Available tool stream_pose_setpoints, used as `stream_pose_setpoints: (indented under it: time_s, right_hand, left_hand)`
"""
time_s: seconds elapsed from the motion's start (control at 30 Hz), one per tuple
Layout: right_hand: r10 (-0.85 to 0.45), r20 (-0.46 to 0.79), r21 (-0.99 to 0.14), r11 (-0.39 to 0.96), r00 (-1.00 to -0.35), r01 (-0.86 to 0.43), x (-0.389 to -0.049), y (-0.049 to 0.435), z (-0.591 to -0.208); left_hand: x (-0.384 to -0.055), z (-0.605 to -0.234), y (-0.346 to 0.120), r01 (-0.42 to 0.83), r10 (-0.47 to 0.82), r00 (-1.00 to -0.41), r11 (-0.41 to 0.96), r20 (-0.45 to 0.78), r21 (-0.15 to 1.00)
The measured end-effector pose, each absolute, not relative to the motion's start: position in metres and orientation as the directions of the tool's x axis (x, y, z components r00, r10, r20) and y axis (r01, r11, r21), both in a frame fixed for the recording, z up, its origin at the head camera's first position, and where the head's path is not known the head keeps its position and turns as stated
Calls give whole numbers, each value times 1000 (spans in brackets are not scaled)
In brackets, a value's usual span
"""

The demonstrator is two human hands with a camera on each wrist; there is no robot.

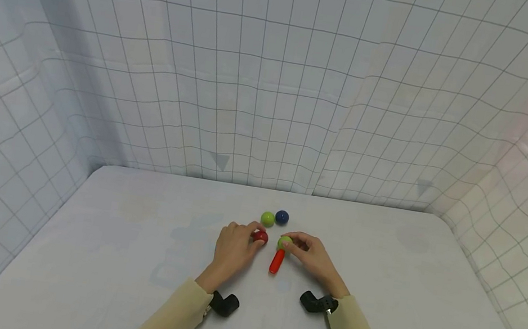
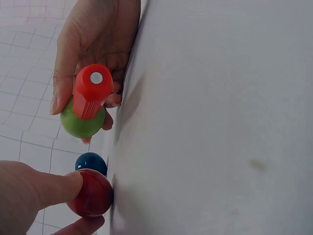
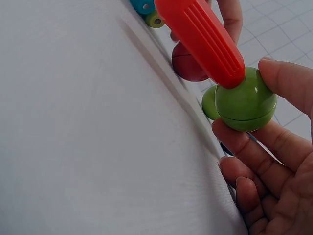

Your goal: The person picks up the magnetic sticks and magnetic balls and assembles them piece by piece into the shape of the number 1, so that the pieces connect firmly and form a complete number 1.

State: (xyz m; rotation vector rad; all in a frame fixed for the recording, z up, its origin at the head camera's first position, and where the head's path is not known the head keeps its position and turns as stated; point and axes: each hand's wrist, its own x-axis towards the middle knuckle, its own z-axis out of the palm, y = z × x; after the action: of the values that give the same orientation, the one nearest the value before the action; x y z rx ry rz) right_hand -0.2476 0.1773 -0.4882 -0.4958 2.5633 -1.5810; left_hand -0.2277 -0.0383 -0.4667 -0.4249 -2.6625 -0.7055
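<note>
A toy maraca with a green head and a ribbed red handle is pinched by my right hand between thumb and fingers at the head. In the right wrist view, the red handle slants up and left from the green head. Just to the left, my left hand grips a red ball with thumb and fingertips. Behind them lie another green ball and a dark blue ball. The blue ball peeks from behind the red one in the left wrist view.
Hands and balls are near the middle of a white table. A gridded white curtain stands along its far edge and sides. Teal and yellow-green round-ended pieces show at the right wrist view's top. Black wrist mounts jut inward.
</note>
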Motion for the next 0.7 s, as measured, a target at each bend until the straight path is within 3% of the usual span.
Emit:
stream_pose_setpoints:
  time_s: [0.7]
  right_hand:
    - [-320,64,-896,398,-945,-196,-246,178,-487]
  left_hand:
    - [-228,-466,-31,397,222,-867,849,447,349]
